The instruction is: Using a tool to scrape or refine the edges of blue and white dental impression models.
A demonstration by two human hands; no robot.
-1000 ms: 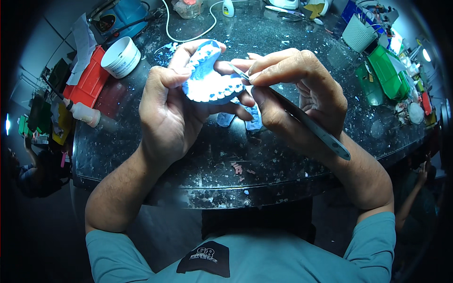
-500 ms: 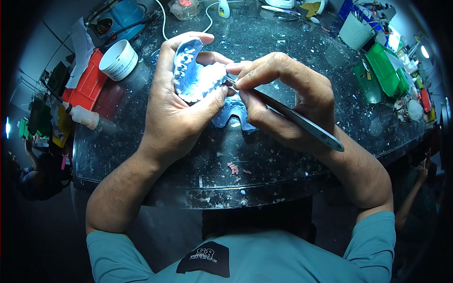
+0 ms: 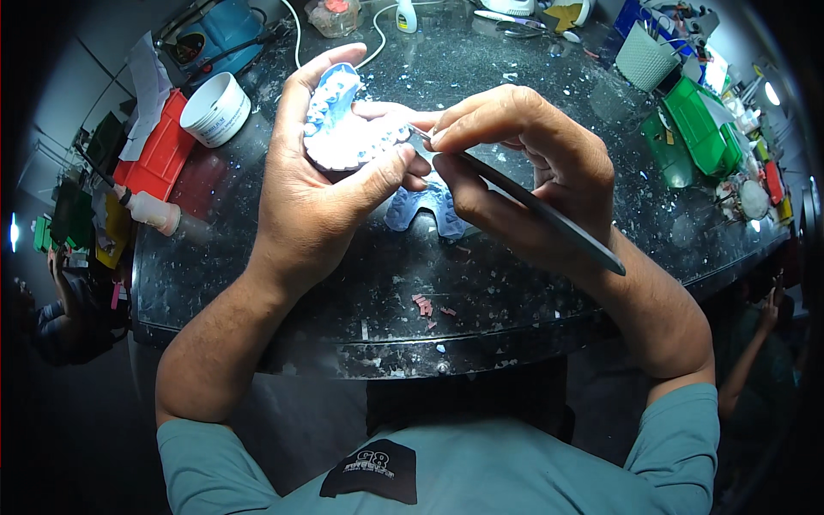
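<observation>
A pale blue dental model and a slim metal tool, both held above the counter (image 3: 506, 300).
The dental model (image 3: 330, 142) has the form of a horseshoe, brightly lit, with a row of teeth along it; it is tilted in the left hand (image 3: 309, 193), one end upward, the other to the right. The metal tool (image 3: 549, 215) slants in the right hand (image 3: 536, 167), its thin tip at the model's right end, its rounded end toward the lower right.
</observation>
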